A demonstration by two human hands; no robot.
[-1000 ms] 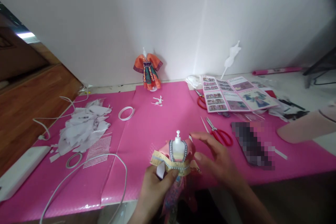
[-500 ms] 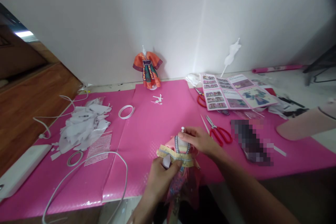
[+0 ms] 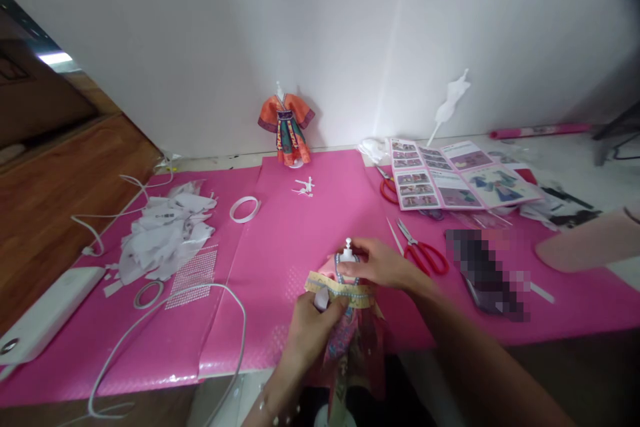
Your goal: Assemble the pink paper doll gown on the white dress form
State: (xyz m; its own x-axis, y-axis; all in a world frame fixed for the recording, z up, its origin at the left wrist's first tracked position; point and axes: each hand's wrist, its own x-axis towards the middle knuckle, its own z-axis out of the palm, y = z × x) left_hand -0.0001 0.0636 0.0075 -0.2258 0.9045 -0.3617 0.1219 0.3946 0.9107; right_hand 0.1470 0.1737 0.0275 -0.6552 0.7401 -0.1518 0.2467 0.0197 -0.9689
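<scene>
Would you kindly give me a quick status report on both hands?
Left hand grips dressed mannequin at waist. Right hand on its shoulder. Red scissors lie apart, right.

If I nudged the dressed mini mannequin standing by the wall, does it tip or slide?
The dressed mini mannequin likely tips: it looks tall and narrow on a small white base. Probably very light, being thin paper-like clothes on a slim plastic form, so it may also skid on the smooth pink mat. Its wide sleeves look easy to crush.

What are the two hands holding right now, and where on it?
Both hold the small dressed mannequin. The left hand grips its waist band from below; the right hand pinches the top at the neck and shoulder, by the beaded collar.
</scene>
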